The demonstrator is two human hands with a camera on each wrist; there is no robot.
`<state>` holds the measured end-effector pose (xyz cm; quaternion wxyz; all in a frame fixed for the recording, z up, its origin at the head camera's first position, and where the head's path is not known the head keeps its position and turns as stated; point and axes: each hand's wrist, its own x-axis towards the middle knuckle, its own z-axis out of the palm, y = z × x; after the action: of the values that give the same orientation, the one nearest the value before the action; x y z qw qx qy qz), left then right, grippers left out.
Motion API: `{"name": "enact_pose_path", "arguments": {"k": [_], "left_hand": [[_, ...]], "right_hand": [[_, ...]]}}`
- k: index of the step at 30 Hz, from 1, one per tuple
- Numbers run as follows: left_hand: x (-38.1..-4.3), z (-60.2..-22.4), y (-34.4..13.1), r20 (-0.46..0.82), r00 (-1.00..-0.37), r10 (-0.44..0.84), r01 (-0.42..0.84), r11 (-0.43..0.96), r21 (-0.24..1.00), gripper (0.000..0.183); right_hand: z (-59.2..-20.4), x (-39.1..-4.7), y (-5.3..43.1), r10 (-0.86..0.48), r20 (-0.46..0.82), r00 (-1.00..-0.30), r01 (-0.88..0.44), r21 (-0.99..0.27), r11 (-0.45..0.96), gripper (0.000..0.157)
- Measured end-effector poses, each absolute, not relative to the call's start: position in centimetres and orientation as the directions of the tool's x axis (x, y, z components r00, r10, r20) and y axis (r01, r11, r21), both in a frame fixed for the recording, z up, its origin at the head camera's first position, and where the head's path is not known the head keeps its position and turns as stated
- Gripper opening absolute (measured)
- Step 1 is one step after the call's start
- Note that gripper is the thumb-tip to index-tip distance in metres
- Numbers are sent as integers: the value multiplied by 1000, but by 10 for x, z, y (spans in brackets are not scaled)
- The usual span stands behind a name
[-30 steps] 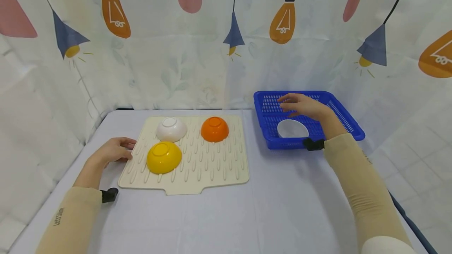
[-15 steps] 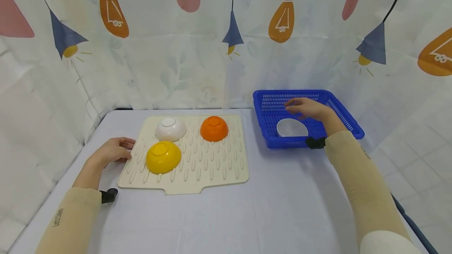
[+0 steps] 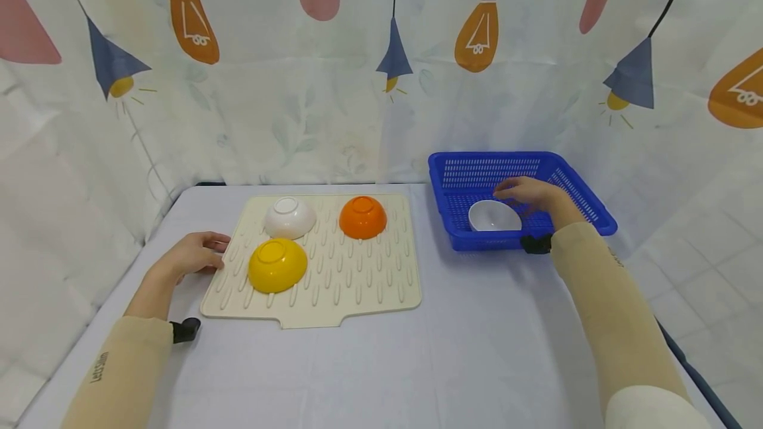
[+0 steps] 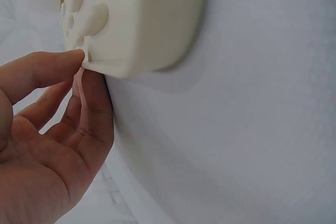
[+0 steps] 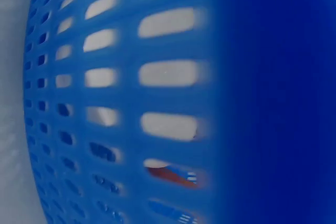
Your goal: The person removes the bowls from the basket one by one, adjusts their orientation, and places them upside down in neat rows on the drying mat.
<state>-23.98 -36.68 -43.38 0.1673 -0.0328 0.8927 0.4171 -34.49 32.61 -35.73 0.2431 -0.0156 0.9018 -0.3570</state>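
Observation:
In the head view, my left hand (image 3: 193, 257) is at the left edge of a cream ridged drying mat (image 3: 357, 290). The left wrist view shows the thumb (image 4: 58, 68) on top of the mat's edge and the fingers beneath, pinching it. A white bowl (image 3: 286, 218), a yellow bowl (image 3: 277, 266) and an orange bowl (image 3: 362, 217) lie upside down on the mat. My right hand (image 3: 533, 194) reaches into a blue basket (image 3: 459, 241), its fingers over the right rim of another white bowl (image 3: 493, 217). That bowl faces up. The basket wall mostly hides this hand in the right wrist view.
A white cloth covers the table (image 3: 381, 369). The basket stands at the table's back right, apart from the mat. Behind the table hangs a curtain (image 3: 250, 104) printed with lamps and bulbs.
My right hand has moved right and down inside the basket, closer to the white bowl's rim. My left hand, the mat and its bowls stay in place.

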Motion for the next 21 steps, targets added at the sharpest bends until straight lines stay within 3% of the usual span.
{"name": "enact_pose_path", "arguments": {"k": [21], "left_hand": [[-239,-435,-367,-324,-943,73,-205,638,742,67]], "right_hand": [[-359,-343,330,-272,-541,-796,167,-628,760,58]]}}
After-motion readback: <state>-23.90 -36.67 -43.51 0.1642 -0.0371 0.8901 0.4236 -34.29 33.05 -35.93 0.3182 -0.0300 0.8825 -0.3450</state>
